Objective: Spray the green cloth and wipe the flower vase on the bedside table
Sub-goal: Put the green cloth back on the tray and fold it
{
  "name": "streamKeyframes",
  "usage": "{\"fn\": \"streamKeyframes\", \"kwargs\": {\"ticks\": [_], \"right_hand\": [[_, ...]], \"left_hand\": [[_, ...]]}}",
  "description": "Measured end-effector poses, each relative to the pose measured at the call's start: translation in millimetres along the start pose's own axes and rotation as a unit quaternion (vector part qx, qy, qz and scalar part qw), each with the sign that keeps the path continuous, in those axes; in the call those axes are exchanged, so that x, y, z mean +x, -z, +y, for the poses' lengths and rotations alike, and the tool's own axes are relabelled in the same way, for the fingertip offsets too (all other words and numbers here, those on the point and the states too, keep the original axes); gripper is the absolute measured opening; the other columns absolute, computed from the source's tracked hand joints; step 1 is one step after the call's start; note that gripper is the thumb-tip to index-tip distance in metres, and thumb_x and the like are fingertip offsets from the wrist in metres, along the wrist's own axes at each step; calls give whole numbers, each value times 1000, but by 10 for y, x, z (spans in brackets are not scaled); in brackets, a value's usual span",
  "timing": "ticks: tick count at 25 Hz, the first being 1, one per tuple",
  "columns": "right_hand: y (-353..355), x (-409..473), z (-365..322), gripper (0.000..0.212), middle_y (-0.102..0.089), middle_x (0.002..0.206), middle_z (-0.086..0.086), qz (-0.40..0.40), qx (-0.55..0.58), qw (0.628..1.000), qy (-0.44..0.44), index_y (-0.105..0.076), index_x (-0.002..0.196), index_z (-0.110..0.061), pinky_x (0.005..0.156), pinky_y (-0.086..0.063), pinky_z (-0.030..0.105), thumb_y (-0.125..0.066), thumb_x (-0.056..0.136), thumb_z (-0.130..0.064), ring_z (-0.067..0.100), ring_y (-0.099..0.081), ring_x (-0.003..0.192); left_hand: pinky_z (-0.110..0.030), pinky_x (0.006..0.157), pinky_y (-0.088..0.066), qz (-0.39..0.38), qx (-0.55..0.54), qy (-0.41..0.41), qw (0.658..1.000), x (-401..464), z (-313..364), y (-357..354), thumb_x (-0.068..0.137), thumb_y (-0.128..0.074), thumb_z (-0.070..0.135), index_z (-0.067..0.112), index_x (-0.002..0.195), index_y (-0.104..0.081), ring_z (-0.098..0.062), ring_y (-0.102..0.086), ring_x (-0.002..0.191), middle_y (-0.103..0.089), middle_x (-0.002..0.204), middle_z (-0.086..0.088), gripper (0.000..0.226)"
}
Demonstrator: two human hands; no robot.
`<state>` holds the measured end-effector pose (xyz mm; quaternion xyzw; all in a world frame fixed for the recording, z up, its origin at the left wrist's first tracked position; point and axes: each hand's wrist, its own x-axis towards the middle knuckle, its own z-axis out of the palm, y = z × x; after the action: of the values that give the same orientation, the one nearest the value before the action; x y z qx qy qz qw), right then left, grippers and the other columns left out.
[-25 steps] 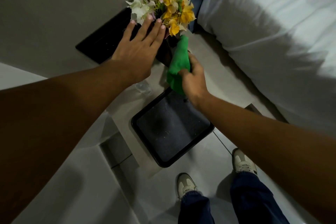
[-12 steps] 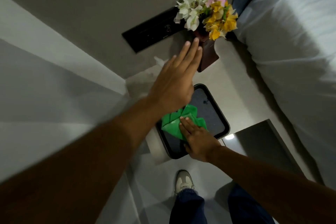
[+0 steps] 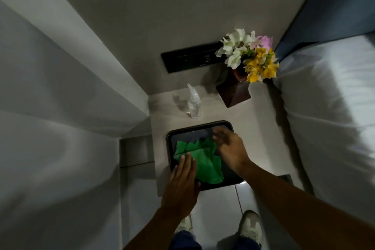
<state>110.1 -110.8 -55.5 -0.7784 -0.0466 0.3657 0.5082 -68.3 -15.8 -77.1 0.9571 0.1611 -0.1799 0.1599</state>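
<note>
both hands open: left hand [image 3: 181, 183] flat on the green cloth [image 3: 199, 161] in the black tray [image 3: 170, 138], right hand [image 3: 230, 149] blurred beside it; flower vase [image 3: 233, 92] stands untouched at the worktop's [image 3: 233, 114] back, likely wiped

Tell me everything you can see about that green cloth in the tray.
The green cloth looks like soft fabric, crumpled and loosely folded with jagged edges. It lies flat inside the black rectangular tray on the pale bedside table. The left hand rests its fingertips on the cloth's left part; the blurred right hand is at its right edge.
</note>
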Motion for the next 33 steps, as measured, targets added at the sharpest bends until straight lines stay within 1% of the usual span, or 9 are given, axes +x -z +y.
{"fn": "streamKeyframes", "kwargs": {"ticks": [2, 5, 7, 11, 18, 23, 26, 30, 33], "right_hand": [[71, 137, -115, 50, -58, 132, 13, 4, -79, 995, 69, -49, 136, -9, 94, -51, 17, -61, 88, 0, 24, -57, 121], [-24, 435, -399, 79, -41, 151, 10, -3, -160, 978, 135, -29, 149, -14, 107, -44, 41, -72, 83, -21, 26, -44, 135], [-182, 679, -572, 84, -40, 152, 11, 3, -182, 976, 123, -29, 149, -13, 110, -40, 41, -76, 80, -26, 27, -41, 137], [-410, 963, -680, 54, -64, 119, 17, 14, -238, 969, 72, -53, 126, -12, 88, -50, 38, -75, 79, -28, 36, -58, 111], [-7, 569, -656, 41, -75, 100, 9, 103, -193, 962, 162, -67, 111, -12, 81, -58, 38, -75, 79, -37, 24, -71, 92], [443, -108, -415, 36, -75, 82, 10, 103, -307, 923, 208, -68, 102, -11, 60, -49, 27, -78, 78, -36, 20, -66, 64], [463, -208, -75, 39, -75, 83, 13, 93, -348, 913, 190, -66, 105, -7, 63, -45, 23, -79, 77, -30, 28, -69, 67], [424, -185, 199, 41, -73, 79, 16, 95, -335, 916, 201, -64, 106, -2, 63, -45, 21, -80, 78, -26, 30, -69, 62], [444, -146, 257, 43, -74, 85, 16, 83, -338, 914, 209, -63, 109, -2, 67, -47, 20, -78, 79, -29, 30, -70, 69]], "left_hand": [[-43, 103, -39, -12, 20, 5, 1000, 176, 78, -65, 87, -38, 46, 7, 141, -44, -33, -40, 136, -41, 150, -15, 67], [-43, 98, -45, -50, 28, 15, 998, 352, 132, -117, 83, -43, 48, 8, 132, -57, -33, -54, 127, -54, 141, -16, 64], [-44, 95, -48, -35, 34, 6, 999, 393, 103, -225, 79, -63, 47, 8, 132, -57, -35, -52, 128, -52, 142, -17, 66], [-45, 93, -51, -18, 43, 5, 999, 400, 56, -312, 68, -78, 48, 9, 131, -59, -36, -51, 129, -52, 143, -16, 76], [-44, 91, -52, -7, -3, 3, 1000, 399, 58, -314, 63, -83, 45, 9, 135, -44, -35, -50, 130, -51, 144, -16, 89], [-43, 96, -49, -20, -11, 1, 1000, 382, 59, -291, 70, -77, 45, 10, 138, -41, -35, -46, 134, -46, 147, -15, 85], [-46, 99, -48, -13, 3, -6, 1000, 386, 59, -313, 78, -69, 44, 8, 139, -49, -36, -42, 136, -43, 150, -17, 74], [-46, 103, -43, -4, 28, -25, 999, 384, 8, -343, 88, -37, 47, 9, 142, -47, -36, -37, 140, -38, 153, -16, 67], [-46, 104, -40, -21, 24, -7, 999, 382, 57, -324, 89, -34, 46, 9, 144, -44, -35, -34, 141, -35, 155, -15, 67]]}}
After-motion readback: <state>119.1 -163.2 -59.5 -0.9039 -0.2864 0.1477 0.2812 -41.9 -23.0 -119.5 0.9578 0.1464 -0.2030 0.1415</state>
